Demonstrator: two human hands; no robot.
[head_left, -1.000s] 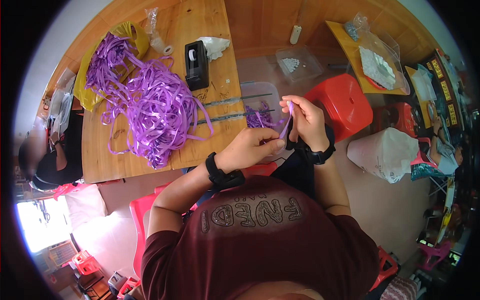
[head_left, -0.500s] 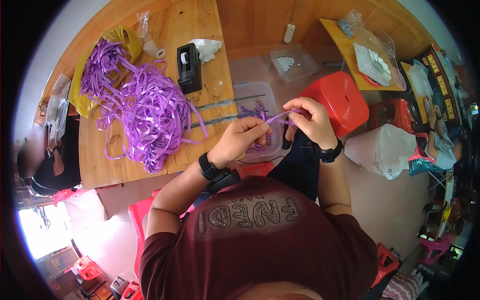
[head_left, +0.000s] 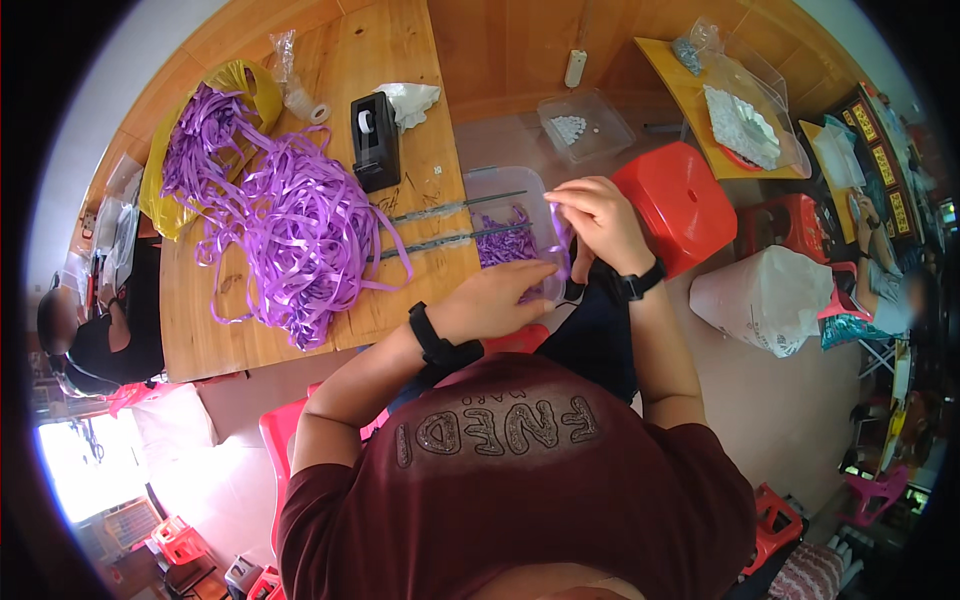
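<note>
My right hand [head_left: 602, 222] pinches one end of a purple ribbon [head_left: 561, 238], which hangs from the fingertips beside the clear plastic box [head_left: 548, 195]. My left hand [head_left: 492, 302] is lower, at the near side of that box, its fingers stretched out toward the ribbon; I see nothing held in it. Short purple ribbon pieces [head_left: 505, 246] lie in the box. Two thin dark rods [head_left: 438, 243] reach from the table out over it, fixed down with clear tape. A big tangle of purple ribbon [head_left: 305, 235] covers the table on the left.
On the wooden table [head_left: 235, 345] are a yellow bag [head_left: 262, 88] and a black tape dispenser [head_left: 377, 160]. A red stool [head_left: 675, 205] stands right of my right hand, with a white sack [head_left: 765, 300] nearby. Other people sit at far left and far right.
My hands have moved apart, the left one drawing down with its fingers straightened. The ribbon, stretched between both hands before, now hangs from my right hand, which has shifted left and up.
</note>
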